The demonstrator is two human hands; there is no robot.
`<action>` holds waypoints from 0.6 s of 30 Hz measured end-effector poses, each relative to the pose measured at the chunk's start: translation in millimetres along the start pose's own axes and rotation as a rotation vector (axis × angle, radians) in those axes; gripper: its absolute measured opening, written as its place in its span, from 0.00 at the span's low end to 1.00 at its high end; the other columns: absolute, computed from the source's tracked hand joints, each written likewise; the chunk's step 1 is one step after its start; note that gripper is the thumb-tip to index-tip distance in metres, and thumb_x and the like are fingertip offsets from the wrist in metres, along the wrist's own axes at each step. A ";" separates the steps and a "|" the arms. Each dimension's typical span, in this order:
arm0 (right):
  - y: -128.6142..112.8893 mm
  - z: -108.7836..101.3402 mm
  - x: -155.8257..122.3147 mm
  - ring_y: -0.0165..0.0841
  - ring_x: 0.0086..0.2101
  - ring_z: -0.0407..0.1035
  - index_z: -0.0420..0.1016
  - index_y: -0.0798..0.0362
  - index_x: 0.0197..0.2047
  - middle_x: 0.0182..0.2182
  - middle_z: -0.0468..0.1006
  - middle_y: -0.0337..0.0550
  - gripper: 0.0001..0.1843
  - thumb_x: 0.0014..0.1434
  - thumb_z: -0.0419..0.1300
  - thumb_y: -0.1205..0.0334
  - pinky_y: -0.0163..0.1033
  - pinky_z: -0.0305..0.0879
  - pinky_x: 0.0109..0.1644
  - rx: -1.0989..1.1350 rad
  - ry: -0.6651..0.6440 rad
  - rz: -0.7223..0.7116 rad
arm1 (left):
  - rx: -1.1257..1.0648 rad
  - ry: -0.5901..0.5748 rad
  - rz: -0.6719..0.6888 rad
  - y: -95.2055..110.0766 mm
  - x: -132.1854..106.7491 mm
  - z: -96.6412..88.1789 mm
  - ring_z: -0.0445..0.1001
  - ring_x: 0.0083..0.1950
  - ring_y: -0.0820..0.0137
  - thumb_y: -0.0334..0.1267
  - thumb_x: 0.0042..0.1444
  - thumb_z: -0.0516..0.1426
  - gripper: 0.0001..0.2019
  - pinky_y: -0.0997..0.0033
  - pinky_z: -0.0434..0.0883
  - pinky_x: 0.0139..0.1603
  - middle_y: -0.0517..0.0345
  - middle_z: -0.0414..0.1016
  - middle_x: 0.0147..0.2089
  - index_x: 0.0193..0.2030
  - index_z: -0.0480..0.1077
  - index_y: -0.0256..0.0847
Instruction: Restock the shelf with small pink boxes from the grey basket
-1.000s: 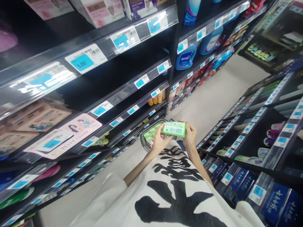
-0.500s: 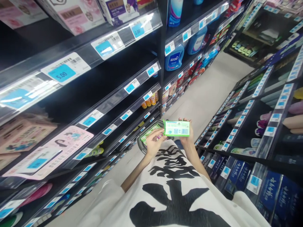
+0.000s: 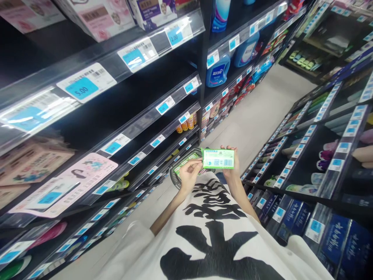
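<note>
In front of my chest I hold a small green-and-white packet (image 3: 218,158) with print and square codes on the face turned up to me. My right hand (image 3: 231,167) grips its right end from behind, fingertips showing above the top edge. Pinched fingers of my left hand (image 3: 189,173) are at the packet's left end. Below and behind my left hand is a dark shopping basket (image 3: 175,179) with green packs (image 3: 186,161) in it, partly covered by my hands.
Tall shelves with price tags (image 3: 87,83) run along my left, bearing boxes (image 3: 105,19) and blue detergent bottles (image 3: 218,72). To my right a lower rack holds slippers (image 3: 323,159) and dark blue packages (image 3: 335,237). A pale aisle floor (image 3: 250,105) stretches ahead between them.
The shelves have shifted slightly to the right in view. My left fingers have drawn closer together beside the packet, while the packet stays almost in place in my right hand.
</note>
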State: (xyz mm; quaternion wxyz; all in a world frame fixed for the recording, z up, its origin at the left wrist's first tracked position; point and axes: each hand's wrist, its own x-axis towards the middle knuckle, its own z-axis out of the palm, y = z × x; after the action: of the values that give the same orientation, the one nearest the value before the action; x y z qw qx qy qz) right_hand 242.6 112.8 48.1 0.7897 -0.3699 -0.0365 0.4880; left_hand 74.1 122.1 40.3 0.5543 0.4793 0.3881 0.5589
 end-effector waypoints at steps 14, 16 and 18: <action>1.4 -7.8 0.2 0.37 0.46 0.79 0.75 0.45 0.32 0.34 0.81 0.33 0.18 0.57 0.70 0.41 0.46 0.74 0.56 -0.094 0.010 -0.053 | 0.007 -0.021 -0.081 -1.2 -3.1 1.2 0.82 0.49 0.62 0.46 0.58 0.67 0.11 0.65 0.78 0.48 0.48 0.83 0.46 0.41 0.79 0.40; 2.8 -8.1 0.5 0.37 0.46 0.80 0.75 0.46 0.33 0.34 0.82 0.34 0.18 0.56 0.70 0.41 0.45 0.75 0.55 -0.109 0.013 -0.081 | -0.004 -0.049 -0.129 -2.5 -3.3 0.5 0.80 0.52 0.63 0.46 0.58 0.68 0.17 0.63 0.77 0.53 0.47 0.82 0.51 0.51 0.76 0.42; 5.8 -7.4 0.4 0.37 0.45 0.80 0.76 0.47 0.33 0.35 0.82 0.36 0.19 0.57 0.70 0.40 0.45 0.75 0.53 -0.154 0.024 -0.116 | -0.011 -0.086 -0.183 -4.7 -4.2 1.5 0.77 0.57 0.62 0.46 0.57 0.69 0.25 0.62 0.75 0.58 0.46 0.78 0.57 0.59 0.71 0.45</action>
State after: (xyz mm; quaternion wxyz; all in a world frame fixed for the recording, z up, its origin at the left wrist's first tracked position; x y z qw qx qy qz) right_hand 241.5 110.5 39.1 0.7864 -0.4325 -0.0858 0.4326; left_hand 76.4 118.2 35.7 0.6219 0.4624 0.4030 0.4868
